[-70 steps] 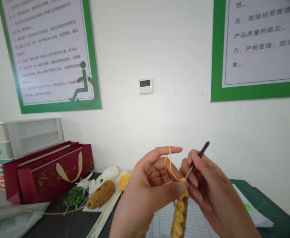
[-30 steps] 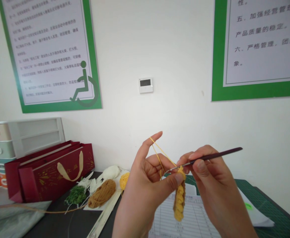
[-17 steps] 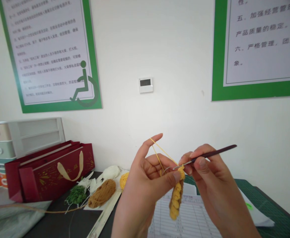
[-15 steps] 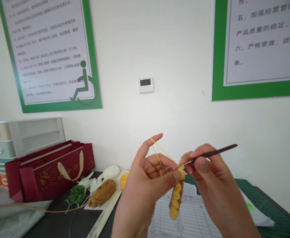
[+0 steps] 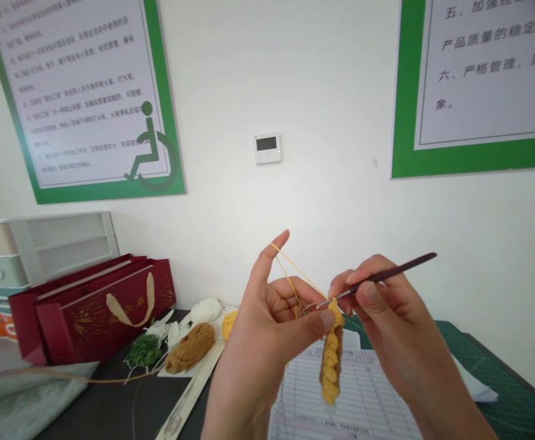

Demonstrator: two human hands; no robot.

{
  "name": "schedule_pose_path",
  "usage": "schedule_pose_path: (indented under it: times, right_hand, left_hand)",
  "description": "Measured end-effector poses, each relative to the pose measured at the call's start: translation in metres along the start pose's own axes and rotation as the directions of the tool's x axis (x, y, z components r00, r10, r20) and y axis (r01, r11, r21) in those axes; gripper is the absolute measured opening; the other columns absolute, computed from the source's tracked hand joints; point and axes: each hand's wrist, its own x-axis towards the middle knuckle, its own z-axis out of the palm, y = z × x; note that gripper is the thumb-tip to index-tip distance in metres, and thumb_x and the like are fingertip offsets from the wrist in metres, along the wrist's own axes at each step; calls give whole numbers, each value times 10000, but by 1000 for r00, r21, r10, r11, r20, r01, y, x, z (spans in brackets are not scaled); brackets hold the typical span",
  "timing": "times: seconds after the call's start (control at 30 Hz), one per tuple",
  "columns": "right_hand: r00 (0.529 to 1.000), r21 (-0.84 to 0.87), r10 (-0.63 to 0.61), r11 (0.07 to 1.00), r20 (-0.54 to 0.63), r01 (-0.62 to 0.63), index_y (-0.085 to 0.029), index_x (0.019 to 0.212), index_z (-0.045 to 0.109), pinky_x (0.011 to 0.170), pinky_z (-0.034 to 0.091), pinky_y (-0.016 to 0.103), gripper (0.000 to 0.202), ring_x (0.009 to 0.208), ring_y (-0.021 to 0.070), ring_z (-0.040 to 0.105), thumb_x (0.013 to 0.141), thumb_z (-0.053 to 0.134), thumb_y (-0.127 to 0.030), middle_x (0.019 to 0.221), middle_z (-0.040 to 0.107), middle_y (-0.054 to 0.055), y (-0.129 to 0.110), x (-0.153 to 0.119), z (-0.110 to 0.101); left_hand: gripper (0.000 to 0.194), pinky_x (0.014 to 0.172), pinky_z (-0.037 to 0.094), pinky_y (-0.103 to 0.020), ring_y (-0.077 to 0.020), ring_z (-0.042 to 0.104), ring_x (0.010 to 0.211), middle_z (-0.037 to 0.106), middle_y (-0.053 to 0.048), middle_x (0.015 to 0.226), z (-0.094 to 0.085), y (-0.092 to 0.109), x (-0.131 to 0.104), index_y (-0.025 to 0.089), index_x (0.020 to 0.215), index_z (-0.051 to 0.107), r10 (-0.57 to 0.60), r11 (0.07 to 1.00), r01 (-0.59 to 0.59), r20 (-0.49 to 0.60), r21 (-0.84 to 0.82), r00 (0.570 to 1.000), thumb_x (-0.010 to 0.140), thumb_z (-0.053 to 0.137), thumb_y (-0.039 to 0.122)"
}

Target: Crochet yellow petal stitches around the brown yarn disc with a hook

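Observation:
Between thumb and fingers, my left hand (image 5: 267, 330) pinches the top of a yellow and brown crocheted strip (image 5: 331, 366), which hangs down over the papers. Yellow yarn (image 5: 299, 267) runs from my raised left index finger to the top of the strip. A crochet hook with a dark handle (image 5: 402, 267) is gripped in my right hand (image 5: 391, 318); its metal tip lies at the strip's top edge, by my left thumb. Some of my left fingers are partly hidden behind the yarn and thumb.
Printed sheets (image 5: 341, 397) lie beneath my hands, over a green cutting mat (image 5: 501, 373). At the left are a brown yarn ball (image 5: 190, 348), green yarn (image 5: 143, 351), a ruler-like strip (image 5: 192, 391), a red gift bag (image 5: 107, 305) and a drawer unit (image 5: 66, 244).
Both hands and the hook sit slightly higher in view. The crocheted strip has swung to hang more upright, and the camera view has shifted a little.

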Motion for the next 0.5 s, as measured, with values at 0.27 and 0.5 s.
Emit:
schedule_pose_path:
  times: [0.27, 0.5]
  right_hand:
    - [995, -42, -82, 996, 60, 84, -277, 927, 621, 669, 479, 268, 160, 700, 139, 583, 968, 647, -430, 809, 739, -4, -1, 5, -8]
    - [952, -162, -226, 952, 205, 261, -285, 987, 607, 663, 489, 315, 78, 732, 166, 643, 1020, 575, -347, 848, 753, 11, -7, 5, -21]
  left_hand:
    - [969, 641, 465, -233, -114, 606, 640, 712, 14, 738, 0, 4, 0, 226, 1509, 433, -25, 999, 24, 27, 32, 999, 680, 917, 100]
    - [923, 618, 454, -247, -126, 599, 618, 719, 4, 730, -3, 3, 0, 211, 1476, 480, -43, 995, 42, 12, 95, 999, 669, 916, 108]
